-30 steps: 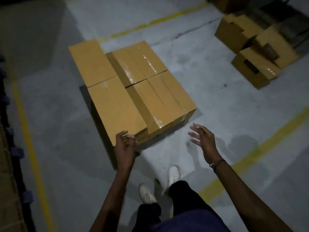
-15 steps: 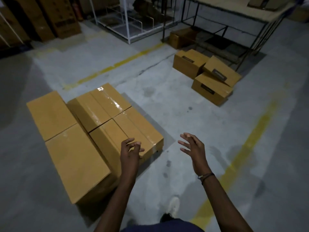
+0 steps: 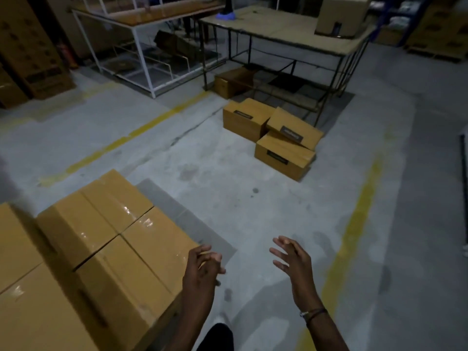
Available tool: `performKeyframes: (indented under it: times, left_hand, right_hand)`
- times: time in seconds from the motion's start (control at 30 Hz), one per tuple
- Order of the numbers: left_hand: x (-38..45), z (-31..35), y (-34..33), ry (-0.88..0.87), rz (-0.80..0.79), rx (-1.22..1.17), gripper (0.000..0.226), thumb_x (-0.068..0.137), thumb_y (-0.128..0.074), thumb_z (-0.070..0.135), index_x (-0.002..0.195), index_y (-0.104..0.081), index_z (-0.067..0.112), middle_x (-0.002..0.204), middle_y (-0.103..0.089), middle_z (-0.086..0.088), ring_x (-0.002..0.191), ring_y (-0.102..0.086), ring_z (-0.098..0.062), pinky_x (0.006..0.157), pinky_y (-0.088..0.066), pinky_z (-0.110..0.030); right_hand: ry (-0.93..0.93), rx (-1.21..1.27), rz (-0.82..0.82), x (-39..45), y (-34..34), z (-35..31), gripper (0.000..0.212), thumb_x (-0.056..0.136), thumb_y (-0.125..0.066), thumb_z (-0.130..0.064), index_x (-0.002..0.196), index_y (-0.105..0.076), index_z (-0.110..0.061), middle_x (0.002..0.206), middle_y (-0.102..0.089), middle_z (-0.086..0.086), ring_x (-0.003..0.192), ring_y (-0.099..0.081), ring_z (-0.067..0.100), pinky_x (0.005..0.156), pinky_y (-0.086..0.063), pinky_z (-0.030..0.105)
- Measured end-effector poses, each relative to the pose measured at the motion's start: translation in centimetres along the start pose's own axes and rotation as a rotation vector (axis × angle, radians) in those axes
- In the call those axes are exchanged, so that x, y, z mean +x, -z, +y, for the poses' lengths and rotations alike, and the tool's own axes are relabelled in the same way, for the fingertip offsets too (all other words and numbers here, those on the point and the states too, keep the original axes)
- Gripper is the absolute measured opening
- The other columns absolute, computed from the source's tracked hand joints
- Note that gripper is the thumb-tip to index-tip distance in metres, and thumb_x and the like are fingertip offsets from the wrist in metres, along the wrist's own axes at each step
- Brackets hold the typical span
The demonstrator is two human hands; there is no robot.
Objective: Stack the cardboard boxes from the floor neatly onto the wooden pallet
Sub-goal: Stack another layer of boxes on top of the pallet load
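View lifts since 0.5 s ago: 3 floor boxes (image 3: 273, 138) nearer; stacked boxes (image 3: 101, 249) cut off left, pallet hidden. Left hand (image 3: 202, 272) and right hand (image 3: 293, 264) empty, fingers apart.

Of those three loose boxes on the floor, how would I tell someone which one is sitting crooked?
Find the dark metal-framed table at the back; three cardboard boxes sit on the floor at its near edge. The crooked box is the one on the right, farther back. Unlike the left box and the front box, which lie flat, it is tilted and leans on the front one.
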State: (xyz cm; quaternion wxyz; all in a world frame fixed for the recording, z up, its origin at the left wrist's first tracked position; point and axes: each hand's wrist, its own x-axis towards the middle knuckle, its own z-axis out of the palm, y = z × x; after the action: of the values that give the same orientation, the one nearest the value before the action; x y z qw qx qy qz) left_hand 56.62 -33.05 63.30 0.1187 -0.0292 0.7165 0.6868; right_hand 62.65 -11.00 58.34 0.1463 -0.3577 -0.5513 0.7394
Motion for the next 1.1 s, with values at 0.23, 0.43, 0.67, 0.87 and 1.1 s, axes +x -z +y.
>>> performKeyframes:
  times: [0.23,0.43,0.67,0.87,1.1]
  left_hand:
    - [10.7,1.0,-9.3,-0.019,-0.011,-0.026,0.017,0.101,-0.062,0.007,0.117,-0.058,0.013,0.096,-0.073,-0.003,0.074,-0.071,-0.018,0.057,-0.053,-0.028]
    - [22.6,4.6,-19.9,-0.083,-0.12,0.005,0.021,0.101,-0.061,0.01,0.118,-0.056,0.022,0.095,-0.072,0.007,0.078,-0.073,-0.02,0.058,-0.051,-0.031]
    - [34.2,8.4,-32.2,-0.176,-0.22,0.065,0.022,0.101,-0.064,0.018,0.12,-0.054,0.025,0.099,-0.071,0.008,0.08,-0.072,-0.016,0.068,-0.056,-0.034]
    - [42.9,10.8,-40.9,-0.16,-0.255,0.08,0.024,0.101,-0.063,0.021,0.122,-0.053,0.026,0.103,-0.071,0.01,0.084,-0.072,-0.013,0.072,-0.058,-0.035]
    - [51.9,11.0,-50.1,-0.06,-0.196,0.031,0.023,0.102,-0.062,0.018,0.123,-0.055,0.022,0.107,-0.071,0.001,0.081,-0.072,-0.012,0.063,-0.054,-0.024]
  right_hand:
    - [0.018,0.008,0.036,11.6,1.2,-3.9,0.025,0.108,-0.055,-0.024,0.124,-0.069,-0.011,0.123,-0.076,0.001,0.109,-0.075,0.023,0.09,-0.058,0.042]
    - [0.036,-0.003,0.059,23.3,0.4,-10.0,0.023,0.108,-0.057,-0.025,0.123,-0.07,-0.013,0.121,-0.077,-0.001,0.108,-0.076,0.023,0.089,-0.058,0.042]
    - [0.064,0.005,0.113,35.0,1.2,-15.8,0.025,0.109,-0.054,-0.027,0.124,-0.069,-0.014,0.124,-0.076,0.0,0.11,-0.075,0.024,0.093,-0.057,0.044]
    - [0.081,0.015,0.14,45.4,3.1,-20.2,0.023,0.109,-0.055,-0.028,0.122,-0.07,-0.017,0.124,-0.076,0.001,0.109,-0.075,0.024,0.094,-0.057,0.045]
    - [0.078,-0.025,0.118,60.2,7.9,-25.4,0.025,0.109,-0.055,-0.028,0.124,-0.069,-0.014,0.124,-0.076,0.004,0.108,-0.075,0.026,0.092,-0.058,0.044]
